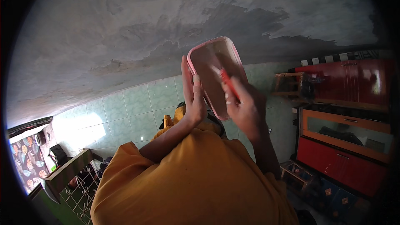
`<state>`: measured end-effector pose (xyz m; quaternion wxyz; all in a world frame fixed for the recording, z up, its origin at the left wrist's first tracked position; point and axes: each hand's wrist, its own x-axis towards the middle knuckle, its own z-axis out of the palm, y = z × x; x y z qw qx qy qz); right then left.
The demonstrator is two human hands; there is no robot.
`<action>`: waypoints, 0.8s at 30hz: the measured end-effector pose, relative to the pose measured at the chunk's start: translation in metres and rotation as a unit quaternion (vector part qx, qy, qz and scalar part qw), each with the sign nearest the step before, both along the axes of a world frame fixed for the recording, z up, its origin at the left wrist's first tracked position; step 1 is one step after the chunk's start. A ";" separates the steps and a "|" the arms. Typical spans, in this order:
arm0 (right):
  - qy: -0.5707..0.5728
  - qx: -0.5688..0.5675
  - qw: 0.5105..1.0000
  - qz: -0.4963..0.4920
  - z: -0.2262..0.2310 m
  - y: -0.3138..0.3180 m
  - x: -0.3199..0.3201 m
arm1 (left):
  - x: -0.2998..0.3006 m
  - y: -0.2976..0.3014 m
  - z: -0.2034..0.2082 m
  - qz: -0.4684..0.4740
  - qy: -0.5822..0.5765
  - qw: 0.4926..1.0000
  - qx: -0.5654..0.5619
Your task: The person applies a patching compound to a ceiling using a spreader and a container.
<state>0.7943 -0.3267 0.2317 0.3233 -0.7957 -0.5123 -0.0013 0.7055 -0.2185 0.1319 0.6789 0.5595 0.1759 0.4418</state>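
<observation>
Hands meet around a clear rectangular plastic container with a pink rim [216, 75], raised in front of the person against a mottled grey plaster surface. The left hand [192, 96] lies flat along the container's left edge, fingers straight and open, pressing rather than clasping; the right hand [246, 106] is curled closed around a slim red-handled tool [229, 84] whose far end reaches into the container's hollow. Since the left palm only props the rim and nothing appears to wrap around it, a firm push from the tool could tip the container away to the left or make it slide off the palm and drop, and a slip of the tool could send it against the left fingers [186, 75] just beside it. What the tool's working end looks like is hard to tell, because motion blur and the cloudy plastic smear it. Whether the container holds anything also cannot be made out. The person's yellow-orange sleeves and shirt [187, 183] hide the near side of both wrists and whatever lies beneath them. Off to the right, a red cabinet with a wooden frame [346, 141] bends with the lens, its contents dim, and pale green wall tiles [125, 116] run behind the arms.
</observation>
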 end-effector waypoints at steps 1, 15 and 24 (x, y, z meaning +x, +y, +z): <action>-0.009 -0.015 0.999 -0.030 0.001 0.000 0.002 | -0.001 -0.002 -0.003 0.009 -0.015 1.000 -0.021; 0.003 -0.050 0.998 -0.027 -0.013 0.015 -0.019 | -0.014 -0.011 -0.010 -0.025 -0.011 0.994 -0.108; 0.019 -0.033 0.999 -0.033 -0.017 0.020 -0.026 | -0.022 -0.003 -0.021 -0.053 -0.007 0.993 -0.110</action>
